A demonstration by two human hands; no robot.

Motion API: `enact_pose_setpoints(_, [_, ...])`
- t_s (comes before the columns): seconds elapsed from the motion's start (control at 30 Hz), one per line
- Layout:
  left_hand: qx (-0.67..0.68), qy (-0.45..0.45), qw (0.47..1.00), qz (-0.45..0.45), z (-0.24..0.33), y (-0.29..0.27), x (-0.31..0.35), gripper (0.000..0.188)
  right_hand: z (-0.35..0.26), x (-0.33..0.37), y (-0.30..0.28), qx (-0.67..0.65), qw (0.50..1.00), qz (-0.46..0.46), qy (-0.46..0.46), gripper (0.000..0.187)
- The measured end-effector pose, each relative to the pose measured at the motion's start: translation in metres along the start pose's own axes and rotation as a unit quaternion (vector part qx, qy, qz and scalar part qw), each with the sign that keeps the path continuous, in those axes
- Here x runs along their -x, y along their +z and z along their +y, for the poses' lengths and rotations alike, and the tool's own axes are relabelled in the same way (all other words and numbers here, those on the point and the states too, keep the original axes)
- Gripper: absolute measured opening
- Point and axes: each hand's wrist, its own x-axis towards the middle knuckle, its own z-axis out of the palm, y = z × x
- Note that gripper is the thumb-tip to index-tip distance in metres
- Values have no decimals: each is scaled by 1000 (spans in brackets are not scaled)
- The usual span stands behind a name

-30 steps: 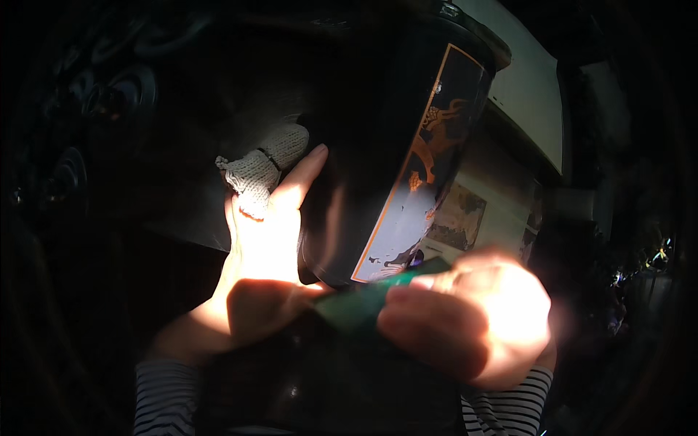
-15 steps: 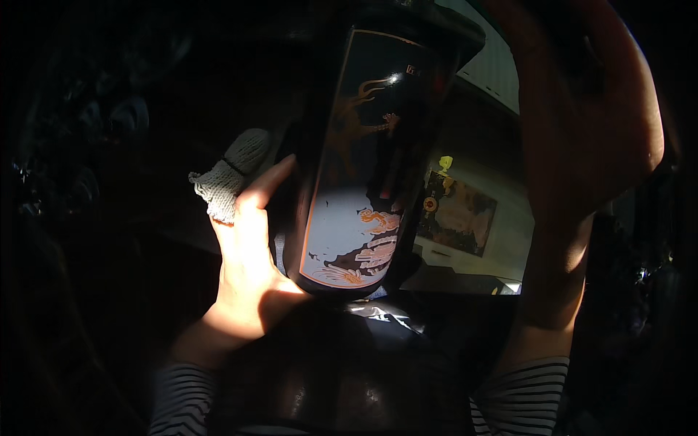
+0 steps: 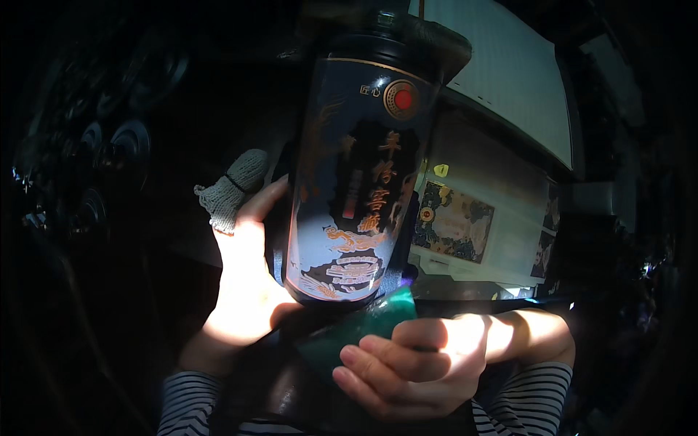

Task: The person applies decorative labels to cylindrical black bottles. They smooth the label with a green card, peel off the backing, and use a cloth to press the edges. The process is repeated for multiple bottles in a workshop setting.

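1. Hands first: the left hand (image 3: 243, 283) cups the side and lower edge of a tall dark bottle (image 3: 356, 174), palm against it and thumb up along the glass, so the weight sits in the palm and the printed face is turned toward the head. A knitted cot (image 3: 233, 190) covers one fingertip, which juts out clear of the bottle.
2. The right hand (image 3: 411, 363) is curled shut around a green cloth (image 3: 356, 330), fingers folded over it. The cloth's free corner reaches up to just beside the bottle's base; whether it touches the glass I cannot tell.
3. The bottle is held up close, tilted a little with its cap leaning right and away, between the two hands and above the right one. Sun strikes its lower label and both hands, which suits looking it over.
4. Striped sleeves (image 3: 189, 403) cover both forearms.
5. Beyond, boxes (image 3: 454, 221) with patterned fronts stand on the right; round dark objects (image 3: 131, 138) line the gloom on the left.
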Motion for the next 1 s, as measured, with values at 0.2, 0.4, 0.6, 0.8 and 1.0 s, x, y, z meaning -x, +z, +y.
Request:
enact_pose_setpoints(0.2, [-33,-12,998,56,7,8,6,91,69,6,-7,43,956,148,248,24])
enact_pose_setpoints(0.4, [-95,88,989,68,2,8,-2,91,27,-11,-19,-242,940,15,241,24])
enact_pose_setpoints(0.6, [97,-28,994,30,-19,-3,1,87,34,-23,9,105,969,71,211,26])
enact_pose_setpoints(0.8, [69,-17,996,50,-18,8,-3,91,59,-19,33,-286,869,364,175,23])
enact_pose_setpoints(1.0, [28,-36,999,21,-7,6,-17,84,33,6,3,-569,688,144,427,21])
